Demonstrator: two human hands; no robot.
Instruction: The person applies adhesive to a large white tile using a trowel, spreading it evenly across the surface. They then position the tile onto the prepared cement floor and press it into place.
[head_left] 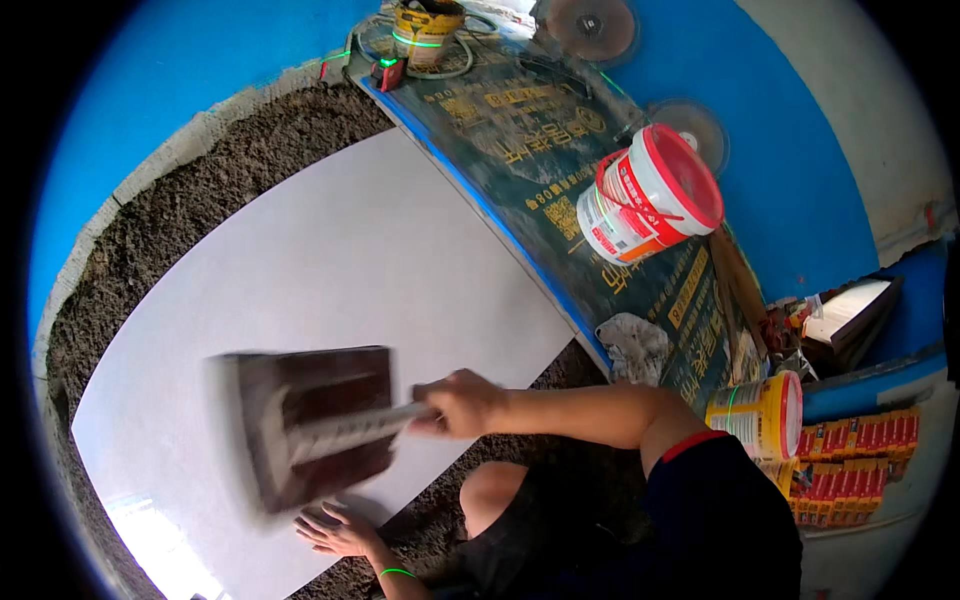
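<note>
We see a large white tile [330,290] filling the centre-left of the frame, lying flat on a grey mortar bed [200,170]; we judge it heavy, stiff, brittle at its edges. The blurred dark rubber mallet [300,425], lower centre, looks dense, best gripped at the handle's end. Right hand [460,402]: fingers closed around that handle. Left hand [335,532]: fingers spread flat at the tile's lower edge.
</note>
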